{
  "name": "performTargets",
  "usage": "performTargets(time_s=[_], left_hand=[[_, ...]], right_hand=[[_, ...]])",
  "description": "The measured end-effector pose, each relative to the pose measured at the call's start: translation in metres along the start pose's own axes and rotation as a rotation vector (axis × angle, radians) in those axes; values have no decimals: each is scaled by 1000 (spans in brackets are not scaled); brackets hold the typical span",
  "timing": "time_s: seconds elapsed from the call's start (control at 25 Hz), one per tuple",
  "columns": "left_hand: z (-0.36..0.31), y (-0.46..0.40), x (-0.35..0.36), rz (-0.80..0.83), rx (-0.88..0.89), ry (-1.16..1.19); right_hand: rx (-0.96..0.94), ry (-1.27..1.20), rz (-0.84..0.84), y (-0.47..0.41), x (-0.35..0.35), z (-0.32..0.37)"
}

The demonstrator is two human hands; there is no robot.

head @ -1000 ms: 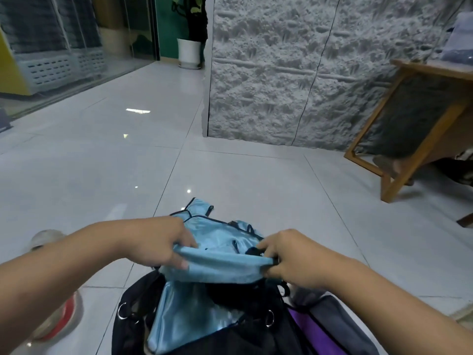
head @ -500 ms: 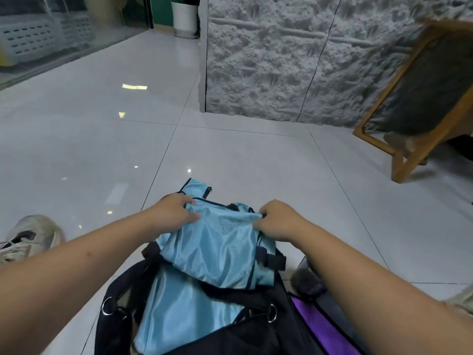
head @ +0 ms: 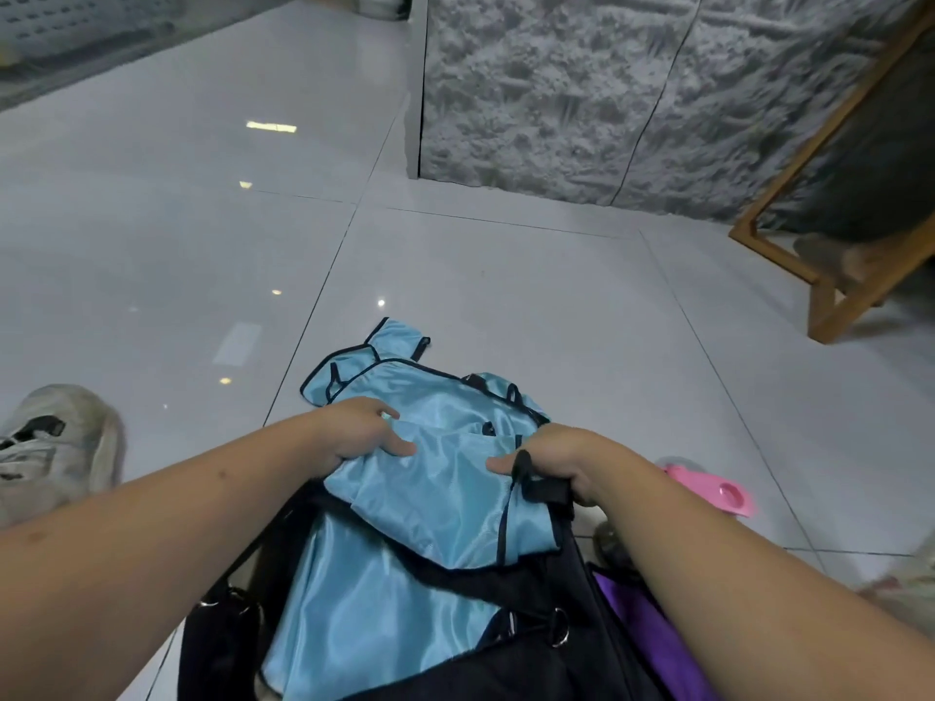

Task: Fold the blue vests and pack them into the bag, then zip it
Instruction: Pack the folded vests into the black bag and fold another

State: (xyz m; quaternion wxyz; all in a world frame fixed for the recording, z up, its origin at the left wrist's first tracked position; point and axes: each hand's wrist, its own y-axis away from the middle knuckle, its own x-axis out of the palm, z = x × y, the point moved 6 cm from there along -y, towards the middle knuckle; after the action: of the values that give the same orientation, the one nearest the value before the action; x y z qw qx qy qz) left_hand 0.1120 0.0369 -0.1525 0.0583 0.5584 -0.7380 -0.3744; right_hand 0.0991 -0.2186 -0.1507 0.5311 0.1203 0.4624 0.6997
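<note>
The glossy pale grey tiled floor (head: 506, 275) carries an open black fabric bag (head: 571, 665), a shiny light blue vest with dark trim (head: 399, 341), a worn white sneaker (head: 55, 447), a pink plastic object (head: 718, 490) and a wooden frame (head: 830, 296).

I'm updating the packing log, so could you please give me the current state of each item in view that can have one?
Folded blue vest: held at the bag's mouth, not yet fully in.
Packed blue vest: lying inside the bag.
Third blue vest: on the floor beyond the bag.
Black bag: open, unzipped.
Left hand: gripping the folded vest.
Right hand: gripping the vest and a black strap.
</note>
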Motion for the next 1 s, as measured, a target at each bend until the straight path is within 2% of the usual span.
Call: performTargets(time_s=[0.08, 0.16, 0.32, 0.4, 0.52, 0.6, 0.68, 0.8, 0.84, 0.92, 1.0], left_hand=[[2, 9, 2, 25, -9, 251], [-3, 25, 0, 72, 1, 394], [-9, 65, -20, 130, 78, 422], [-6, 92, -23, 145, 153, 429], [15, 124, -22, 11, 291, 274], [34, 141, -11, 17, 320, 187], [54, 145, 0, 112, 237, 161], [66, 159, 25, 442, 14, 249], [68, 161, 31, 504, -26, 243], [68, 154, 35, 448, 1, 38], [65, 133, 40, 299, 113, -285]], right_hand=[[-62, -101, -32, 12, 1, 7], [-146, -195, -19, 23, 1, 15], [-293, -277, 46, 59, 3, 28], [-389, -229, 34, 81, 11, 32], [-538, 128, -43, 105, 41, 17], [-544, 237, 12, 121, 67, -3], [-493, 332, 80, 127, 79, -18], [-334, 334, 307, 126, 80, -34], [-270, 318, 382, 125, 81, -38], [-213, 418, 400, 125, 85, -38], [-238, 642, 282, 107, 90, -34]])
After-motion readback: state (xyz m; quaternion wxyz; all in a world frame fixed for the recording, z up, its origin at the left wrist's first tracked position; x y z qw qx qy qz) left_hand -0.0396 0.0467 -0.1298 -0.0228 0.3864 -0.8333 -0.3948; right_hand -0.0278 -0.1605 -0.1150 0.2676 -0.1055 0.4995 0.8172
